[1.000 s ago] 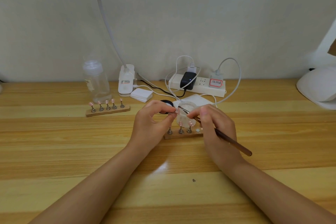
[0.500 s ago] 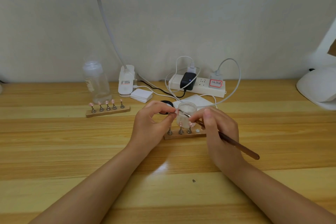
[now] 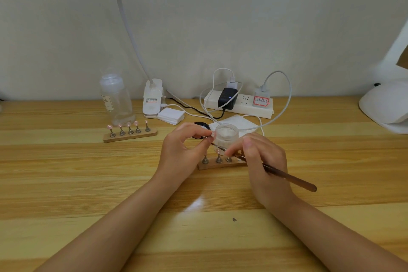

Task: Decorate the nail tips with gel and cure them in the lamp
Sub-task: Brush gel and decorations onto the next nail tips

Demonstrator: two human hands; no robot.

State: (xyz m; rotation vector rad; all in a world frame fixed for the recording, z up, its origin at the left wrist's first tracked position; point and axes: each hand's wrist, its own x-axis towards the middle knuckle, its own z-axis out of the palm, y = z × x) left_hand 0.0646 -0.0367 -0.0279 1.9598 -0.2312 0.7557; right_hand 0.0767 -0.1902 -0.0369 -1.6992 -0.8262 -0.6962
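- Pink tip point(image 3: 213, 133) on its stand, pinched in the left grip point(image 3: 183, 152); right grip point(image 3: 262, 159) clamped on the brush point(image 3: 287, 176), painting gel.
- Judged mid-decoration: near holder point(image 3: 220, 164) keeps three; lamp point(image 3: 384, 108) at the table's right edge awaits.

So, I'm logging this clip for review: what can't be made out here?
- Nail tip in the left hand: too small to show any gel, head view.
- Brush bristles: too fine to tell if they touch the tip.
- Near holder: right end hidden by the right hand.
- Curing lamp: cut off by the right edge.
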